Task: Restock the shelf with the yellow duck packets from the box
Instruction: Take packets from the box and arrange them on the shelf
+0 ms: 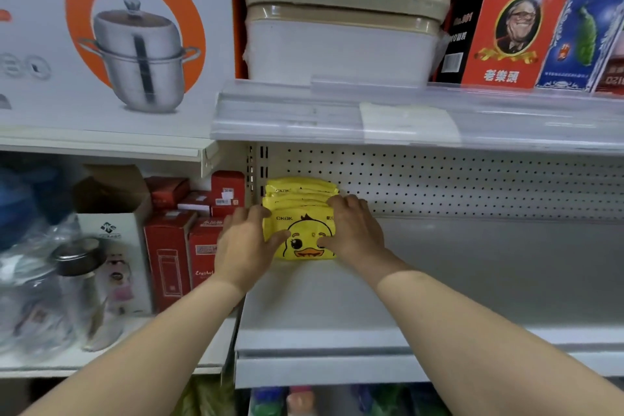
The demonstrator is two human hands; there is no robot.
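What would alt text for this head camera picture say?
Two bare hands, left hand and right hand, press either side of a row of yellow duck packets standing at the back left of a grey shelf. Red boxes sit on the neighbouring shelf.

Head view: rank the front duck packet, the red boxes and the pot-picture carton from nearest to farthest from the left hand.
From the left hand:
1. Front duck packet, touching it, on its right.
2. Red boxes, just to its left on the neighbouring shelf.
3. Pot-picture carton, on the shelf above, up and left.
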